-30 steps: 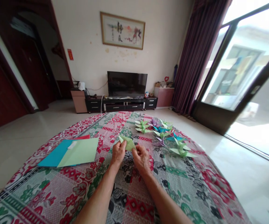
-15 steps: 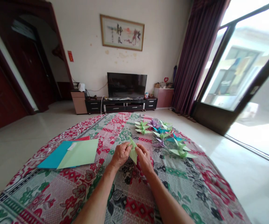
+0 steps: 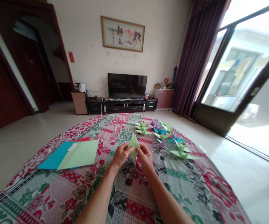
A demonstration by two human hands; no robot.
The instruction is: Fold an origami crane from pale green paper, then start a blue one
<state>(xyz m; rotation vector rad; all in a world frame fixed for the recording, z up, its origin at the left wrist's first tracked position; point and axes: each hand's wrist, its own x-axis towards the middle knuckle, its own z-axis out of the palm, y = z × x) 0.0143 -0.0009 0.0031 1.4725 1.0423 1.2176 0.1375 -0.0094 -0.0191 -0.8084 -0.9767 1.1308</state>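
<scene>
A person holds a folded piece of light green paper (image 3: 134, 154) between two bare hands, near the middle of the cloth-covered worktop (image 3: 131, 202). The left hand (image 3: 121, 155) grips its left side, the thumb pressed on the near face and the other fingers curled in. The right hand (image 3: 146, 156) grips the right side in the same way, thumb also on the near face. The paper sits in the narrow space between the two thumbs, touching both hands, with the fingertips behind it mostly hidden. Two slim points stand up side by side beyond the thumbs, a thin gap parting them, while the lower end tapers toward the person below the thumbs. Whether that lower tip touches the cloth cannot be told.

To the left of the left hand, well apart from it, a light green sheet (image 3: 82, 154) overlaps a blue sheet (image 3: 52, 157); part of a red sheet (image 3: 85, 138) shows behind them, and a small white slip (image 3: 72, 147) lies on top. Beyond the right hand and to its right stands a group of folded paper cranes (image 3: 162, 136) in green, purple and blue.
</scene>
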